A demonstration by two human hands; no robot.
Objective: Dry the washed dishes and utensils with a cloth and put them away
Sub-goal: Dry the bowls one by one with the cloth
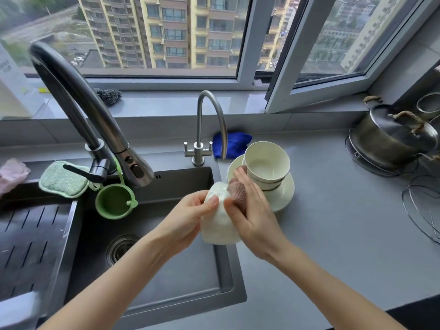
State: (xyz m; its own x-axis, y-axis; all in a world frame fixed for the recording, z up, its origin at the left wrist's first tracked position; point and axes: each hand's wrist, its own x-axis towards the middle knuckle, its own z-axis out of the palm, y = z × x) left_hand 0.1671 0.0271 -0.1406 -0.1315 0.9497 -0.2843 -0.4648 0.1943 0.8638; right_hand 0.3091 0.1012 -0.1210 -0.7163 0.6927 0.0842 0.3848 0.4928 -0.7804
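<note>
A home kitchen in a high-rise flat. A dark grey rectangular sink basin [181,234] is set into a pale grey tabletop [333,222] below a window. A tall dark curved pull-out faucet [78,101] and a smaller brushed-steel gooseneck tap [209,120] rise behind the basin. A green sponge pad [62,179] and a round green silicone strainer [114,201] sit at the basin's edge. Cream ceramic bowls [266,163] are stacked on a cream plate [283,194] beside the sink, and a lidded stainless steel pot with rope-wrapped handles [390,136] stands at the far right. Through the grey-framed window [252,55], yellow and brown apartment towers [166,29] appear well below eye level.
</note>
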